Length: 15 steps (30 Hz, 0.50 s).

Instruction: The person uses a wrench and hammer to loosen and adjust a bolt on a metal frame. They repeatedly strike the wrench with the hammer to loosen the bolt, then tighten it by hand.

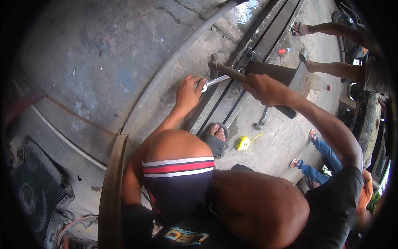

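Observation:
My left hand (188, 92) grips a chrome wrench (217, 79), whose far end lies on a long slotted steel beam (238, 93) just below a bolt (250, 54). In my right hand (265, 89) is the handle of a hammer, with the hammer head (214, 62) raised over the beam near my left fingers. A dark steel bracket (275, 72) sits across the beam, partly hidden by my right hand. My sandalled foot (216, 138) is beside the beam, below my left hand.
A yellow tape measure (243, 143), a second wrench (263, 117), a red object (282, 51) and a plastic bottle (318, 83) lie rightward. Other people's legs (338, 69) stand at right. A curved pipe (161, 70), rusty angle iron (112, 174) and dark machinery (33, 186) occupy the left.

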Available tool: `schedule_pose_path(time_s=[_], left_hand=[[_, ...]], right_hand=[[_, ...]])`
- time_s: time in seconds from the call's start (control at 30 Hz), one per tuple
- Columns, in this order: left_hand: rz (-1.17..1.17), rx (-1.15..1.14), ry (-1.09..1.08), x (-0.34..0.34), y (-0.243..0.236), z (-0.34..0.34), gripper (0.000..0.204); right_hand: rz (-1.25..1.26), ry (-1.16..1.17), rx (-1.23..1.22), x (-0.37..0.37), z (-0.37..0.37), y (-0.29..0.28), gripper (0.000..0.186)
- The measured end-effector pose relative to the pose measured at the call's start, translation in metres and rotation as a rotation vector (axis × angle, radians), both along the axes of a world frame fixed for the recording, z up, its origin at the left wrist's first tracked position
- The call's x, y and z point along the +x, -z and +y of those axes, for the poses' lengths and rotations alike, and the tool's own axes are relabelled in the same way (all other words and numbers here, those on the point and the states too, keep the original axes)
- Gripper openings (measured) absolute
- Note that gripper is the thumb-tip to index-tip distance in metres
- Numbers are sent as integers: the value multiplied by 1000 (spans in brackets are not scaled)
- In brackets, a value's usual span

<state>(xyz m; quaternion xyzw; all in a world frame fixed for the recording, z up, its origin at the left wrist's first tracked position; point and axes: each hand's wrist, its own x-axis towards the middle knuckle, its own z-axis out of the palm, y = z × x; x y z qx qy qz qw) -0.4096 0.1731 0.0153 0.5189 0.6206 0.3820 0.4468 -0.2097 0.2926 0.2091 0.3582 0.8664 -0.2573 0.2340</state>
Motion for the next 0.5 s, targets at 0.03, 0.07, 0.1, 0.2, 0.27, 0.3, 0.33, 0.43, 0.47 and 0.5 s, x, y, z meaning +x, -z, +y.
schedule_pose_path(time_s=[0.03,0.07,0.1,0.2,0.27,0.3,0.33,0.43,0.47,0.5], left_hand=[[28,-1,-1,-4,0,0,38],[10,4,-19,-5,1,4,39],[1,5,-29,-7,-3,5,39],[29,-45,12,-13,-7,-3,38],[65,-108,55,-15,-10,1,37],[-9,-45,35,-2,-14,1,37],[-23,-39,69,11,-16,4,35],[-35,-128,135,4,-8,-17,35],[21,-199,134,-20,-2,-42,36],[-1,-228,155,-23,0,-52,36]], right_hand=[[-167,128,-164,-25,20,-25,46],[-336,253,-327,-51,43,-48,46],[-76,162,-147,-46,46,-45,46],[258,388,250,-57,54,-45,44],[263,858,148,-58,15,-20,42],[111,481,60,-31,-10,-15,42],[-50,313,-6,-3,-14,-20,41],[-301,196,-217,-33,21,-57,38],[-5,113,-104,-46,33,-35,37],[208,39,77,-53,42,-41,36]])
